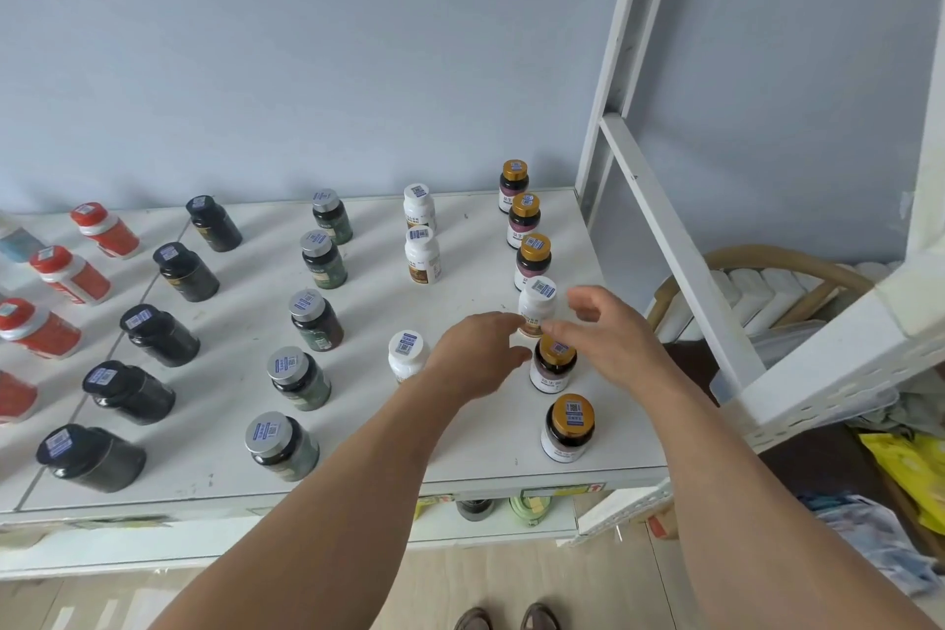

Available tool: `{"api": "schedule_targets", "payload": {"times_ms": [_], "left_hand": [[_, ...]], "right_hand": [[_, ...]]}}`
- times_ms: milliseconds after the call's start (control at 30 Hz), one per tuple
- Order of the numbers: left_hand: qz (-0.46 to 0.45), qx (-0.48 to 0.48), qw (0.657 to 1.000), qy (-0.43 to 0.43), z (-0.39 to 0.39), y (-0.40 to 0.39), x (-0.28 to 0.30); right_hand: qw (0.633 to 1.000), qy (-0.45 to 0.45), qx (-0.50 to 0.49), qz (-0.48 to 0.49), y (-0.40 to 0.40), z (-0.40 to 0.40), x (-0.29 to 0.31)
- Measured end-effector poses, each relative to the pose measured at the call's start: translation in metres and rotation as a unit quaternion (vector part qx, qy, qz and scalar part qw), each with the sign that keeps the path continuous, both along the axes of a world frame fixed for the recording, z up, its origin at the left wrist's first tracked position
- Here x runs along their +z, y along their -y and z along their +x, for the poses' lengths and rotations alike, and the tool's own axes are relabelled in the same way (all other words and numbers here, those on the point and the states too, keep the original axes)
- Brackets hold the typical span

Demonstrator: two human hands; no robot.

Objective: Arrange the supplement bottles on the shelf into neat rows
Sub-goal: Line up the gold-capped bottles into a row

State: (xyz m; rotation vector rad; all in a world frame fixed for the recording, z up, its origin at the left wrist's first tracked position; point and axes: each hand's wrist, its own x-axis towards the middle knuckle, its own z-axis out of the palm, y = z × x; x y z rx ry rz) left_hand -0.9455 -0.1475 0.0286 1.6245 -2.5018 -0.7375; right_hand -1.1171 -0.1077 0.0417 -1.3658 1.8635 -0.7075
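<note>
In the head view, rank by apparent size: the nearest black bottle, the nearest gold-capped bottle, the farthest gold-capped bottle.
1. Nearest black bottle
2. Nearest gold-capped bottle
3. Farthest gold-capped bottle

The two gold-capped bottles look like the same type; nearness to the camera probably explains their difference.

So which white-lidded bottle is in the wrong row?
The white-lidded bottle among the gold-lidded ones at the right, touched by both hands; the other three stand one row left.

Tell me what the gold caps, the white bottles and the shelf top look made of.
Gold caps: shiny, metallic-looking, possibly coated plastic; they catch light. White bottles: opaque, smooth, likely plastic. Shelf top: white painted board or metal, matte, scuffed with dark marks; cannot tell which.
</note>
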Motion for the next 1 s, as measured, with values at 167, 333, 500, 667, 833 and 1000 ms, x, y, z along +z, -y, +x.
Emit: {"api": "schedule_targets", "payload": {"times_ms": [167, 333, 500, 667, 833, 1000], "left_hand": [[0.008, 0.038, 0.999, -0.003, -0.009, 0.018, 0.002], [0.041, 0.069, 0.997, 0.008, -0.013, 0.037, 0.004], [0.088, 0.06, 0.994, 0.014, -0.013, 0.053, 0.003], [0.138, 0.069, 0.985, -0.081, -0.011, 0.061, -0.001], [0.194, 0.095, 0.956, -0.198, -0.009, 0.068, 0.006], [0.239, 0.102, 0.933, -0.25, -0.004, 0.073, 0.015]], "right_hand": [[0.999, -0.047, 0.023, 0.009, 0.031, 0.006, 0.004], [0.995, -0.074, 0.053, 0.046, 0.057, 0.008, -0.005], [0.993, -0.087, 0.069, 0.039, 0.068, 0.004, -0.012], [0.996, -0.046, 0.078, 0.013, 0.071, 0.0, 0.007], [0.999, -0.002, 0.05, 0.001, 0.08, -0.002, 0.021], [1.0, 0.017, 0.021, -0.007, 0.082, 0.0, 0.026]]}}
